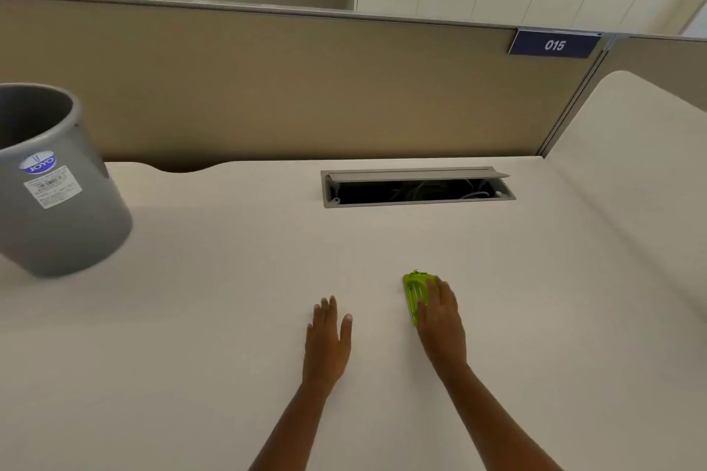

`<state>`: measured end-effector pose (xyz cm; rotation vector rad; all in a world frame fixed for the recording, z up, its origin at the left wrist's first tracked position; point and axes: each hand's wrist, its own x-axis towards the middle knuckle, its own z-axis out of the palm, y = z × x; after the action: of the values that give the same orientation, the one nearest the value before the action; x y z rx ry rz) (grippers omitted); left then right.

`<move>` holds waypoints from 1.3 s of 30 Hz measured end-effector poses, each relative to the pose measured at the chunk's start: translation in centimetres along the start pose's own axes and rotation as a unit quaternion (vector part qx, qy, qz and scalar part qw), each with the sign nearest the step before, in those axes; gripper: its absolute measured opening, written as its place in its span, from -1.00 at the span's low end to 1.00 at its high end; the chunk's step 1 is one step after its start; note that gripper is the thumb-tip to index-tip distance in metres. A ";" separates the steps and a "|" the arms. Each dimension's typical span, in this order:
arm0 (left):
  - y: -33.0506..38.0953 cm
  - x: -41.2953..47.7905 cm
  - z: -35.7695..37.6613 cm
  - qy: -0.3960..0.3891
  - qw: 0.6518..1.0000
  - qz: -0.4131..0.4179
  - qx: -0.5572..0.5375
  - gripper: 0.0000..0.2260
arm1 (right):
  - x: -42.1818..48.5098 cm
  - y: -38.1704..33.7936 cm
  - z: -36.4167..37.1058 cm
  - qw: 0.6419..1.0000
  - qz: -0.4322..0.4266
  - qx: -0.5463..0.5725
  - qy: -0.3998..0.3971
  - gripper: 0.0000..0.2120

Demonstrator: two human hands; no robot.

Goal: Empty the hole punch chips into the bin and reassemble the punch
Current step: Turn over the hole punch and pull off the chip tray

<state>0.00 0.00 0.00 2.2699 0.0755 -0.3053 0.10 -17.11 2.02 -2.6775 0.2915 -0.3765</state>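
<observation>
A small lime-green hole punch [414, 291] lies on the pale desk [229, 356], right of centre. My right hand [442, 317] rests over its right side with the fingers laid across it, so part of the punch is hidden. Whether the fingers grip it is unclear. My left hand [328, 333] lies flat on the desk to the left of the punch, fingers apart, holding nothing. A grey plastic bin [57, 210] with a white label and a blue sticker stands at the far left of the desk.
An open cable hatch [417, 189] is sunk into the desk behind the punch, with wires inside. A beige partition [267, 88] with a blue "015" sign [554, 45] runs along the back. A second desk surface [631, 172] rises at the right.
</observation>
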 end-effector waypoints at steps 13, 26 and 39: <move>0.7 -0.8 -0.6 -0.020 0.994 -0.020 -0.106 -0.64 | 3.4 1.3 -1.3 0.911 0.317 0.235 -0.120 -0.62; 2.7 -0.9 -4.9 -0.154 0.854 -0.051 -0.495 -0.70 | -0.2 -5.9 -2.9 0.516 0.419 0.668 -0.334 -0.72; 2.0 -1.6 -7.3 -0.032 0.839 -0.093 -0.536 -0.82 | -0.2 -6.2 -3.4 0.615 0.352 0.604 -0.365 -0.62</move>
<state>0.21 4.19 6.46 1.1270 0.3435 -0.3261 -0.24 -12.88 7.65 -1.0270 0.5254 0.5992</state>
